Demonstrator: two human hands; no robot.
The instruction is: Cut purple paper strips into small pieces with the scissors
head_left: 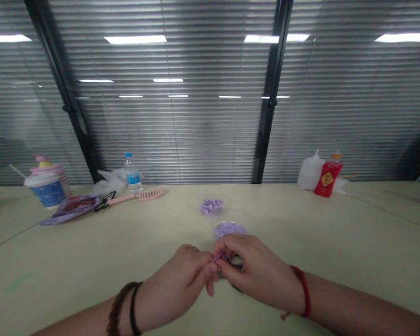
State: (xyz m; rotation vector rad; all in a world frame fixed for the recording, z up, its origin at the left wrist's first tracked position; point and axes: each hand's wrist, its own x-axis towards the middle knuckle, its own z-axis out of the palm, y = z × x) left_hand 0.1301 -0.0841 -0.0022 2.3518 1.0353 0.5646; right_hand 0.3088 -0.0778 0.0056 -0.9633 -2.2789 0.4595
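My left hand (187, 275) and my right hand (252, 263) meet low in the middle, above the table, with fingertips almost touching. Both are closed in a pinch on a small purple piece (217, 257), too small and half hidden to name its kind. Something dark shows beneath my right palm, mostly covered by the fingers. Just beyond my right hand lies a clear dish of pale purple bits (229, 228). Farther back stands a small clear container with darker purple pieces (211, 206).
At the back left are a blue paper cup (48, 192), a purple packet (72, 210), a pink hairbrush (150, 193) and a water bottle (133, 176). A white squeeze bottle (310, 172) and a red bottle (328, 178) stand back right, before the window blinds.
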